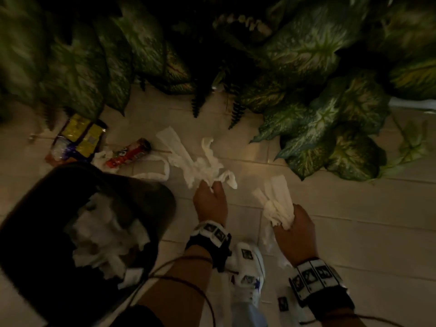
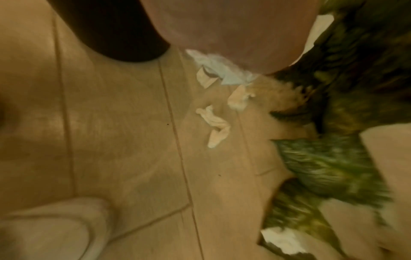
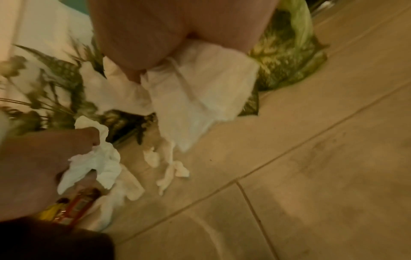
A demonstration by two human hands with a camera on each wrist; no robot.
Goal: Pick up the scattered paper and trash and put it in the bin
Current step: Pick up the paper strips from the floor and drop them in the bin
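Observation:
My left hand (image 1: 208, 187) pinches a bunch of crumpled white tissue paper (image 1: 195, 159) just above the tiled floor; the same grip shows in the right wrist view on the tissue (image 3: 100, 158). My right hand (image 1: 289, 221) grips a second wad of white tissue (image 1: 277, 204), which hangs from the fingers in the right wrist view (image 3: 195, 98). The black bin (image 1: 30, 223) stands at lower left with several white papers inside. Small tissue scraps (image 2: 214, 124) lie on the floor in the left wrist view.
A red snack tube (image 1: 128, 153), a yellow wrapper (image 1: 82, 138) and a clear plastic piece (image 1: 59, 149) lie beyond the bin. Large green leafy plants (image 1: 306, 55) overhang the far side of the floor. A white shoe (image 1: 247, 272) stands between my arms.

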